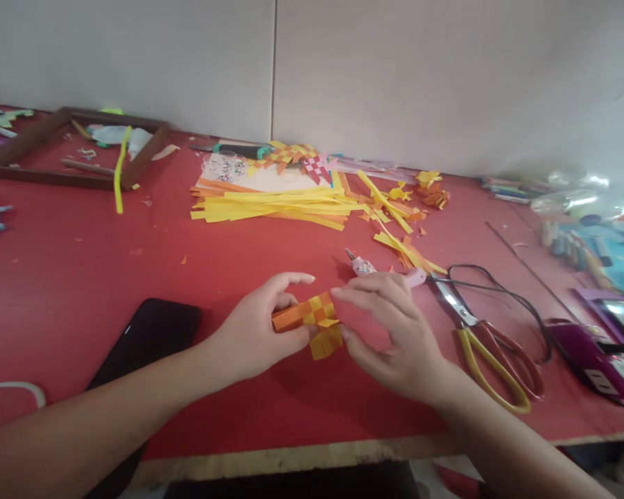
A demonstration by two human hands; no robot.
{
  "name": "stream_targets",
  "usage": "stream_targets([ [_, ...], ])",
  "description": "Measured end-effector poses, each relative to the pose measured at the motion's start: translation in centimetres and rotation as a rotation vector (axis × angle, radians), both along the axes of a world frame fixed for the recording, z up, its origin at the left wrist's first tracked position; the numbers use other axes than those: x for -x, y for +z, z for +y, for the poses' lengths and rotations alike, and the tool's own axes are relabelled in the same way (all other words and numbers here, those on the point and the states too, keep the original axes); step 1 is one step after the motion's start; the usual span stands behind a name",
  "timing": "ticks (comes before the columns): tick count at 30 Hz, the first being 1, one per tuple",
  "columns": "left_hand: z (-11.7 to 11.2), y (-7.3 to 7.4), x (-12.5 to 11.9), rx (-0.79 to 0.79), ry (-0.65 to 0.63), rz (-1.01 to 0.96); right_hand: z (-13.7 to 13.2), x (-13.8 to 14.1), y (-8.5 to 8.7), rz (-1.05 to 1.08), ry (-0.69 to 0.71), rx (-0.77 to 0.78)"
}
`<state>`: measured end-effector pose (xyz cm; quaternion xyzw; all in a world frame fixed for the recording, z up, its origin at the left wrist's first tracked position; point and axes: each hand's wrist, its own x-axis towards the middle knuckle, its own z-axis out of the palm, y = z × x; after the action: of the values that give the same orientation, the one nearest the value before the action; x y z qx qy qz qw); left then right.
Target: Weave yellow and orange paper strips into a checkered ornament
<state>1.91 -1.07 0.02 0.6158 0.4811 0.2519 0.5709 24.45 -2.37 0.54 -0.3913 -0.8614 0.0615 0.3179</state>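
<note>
The red table (83, 263) fills the view, and the work sits at its near middle. A brown wooden frame (41, 149) lies at the far left, and a black phone (145, 339) lies face down near the left forearm. A loose pile of yellow and orange paper strips (270, 204) is spread across the far middle. Yellow-handled scissors (491, 360) lie to the right with their blades closed, just beside a black cable.

The left hand (254, 333) is closed on the woven paper piece (312, 319), with thumb and fingers clamping its orange end. The right hand (395, 339) meets the piece's right edge. Its fingertips rest on the checkered top and its thumb is at the hanging yellow tail, which looks like a light pinch rather than a firm hold. The piece is held just above the table, between the two hands. A small pink glue gun (367, 267) lies just beyond the right hand's fingers.

To do this step well, I judge the left hand should stay firm on the woven squares so the checks do not slide apart. The right hand should fold or tuck the yellow tail flat and square to the neighbouring strip, creasing it close to the weave. A tail pulled at an angle would likely loosen the lattice or tear the thin paper.

No brand, label or writing can be read on anything here.
</note>
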Motion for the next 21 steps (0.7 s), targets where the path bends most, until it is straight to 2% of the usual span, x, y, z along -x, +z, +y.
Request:
stream_targets([
  [3, -0.05, -0.08, -0.03, 0.052, -0.040, -0.035, 0.00, 0.41, -0.19, 0.048, 0.110, -0.003],
  [6, -0.01, -0.18, 0.01, 0.104, -0.047, -0.060, 0.24, 0.23, 0.07, 0.075, 0.161, -0.052],
  [10, 0.06, -0.32, -0.04, 0.167, -0.054, -0.124, 0.32, 0.09, 0.28, 0.084, 0.195, -0.101],
  [21, 0.17, -0.38, -0.07, 0.229, -0.062, -0.275, 0.11, -0.20, -0.10, 0.078, 0.258, -0.087],
])
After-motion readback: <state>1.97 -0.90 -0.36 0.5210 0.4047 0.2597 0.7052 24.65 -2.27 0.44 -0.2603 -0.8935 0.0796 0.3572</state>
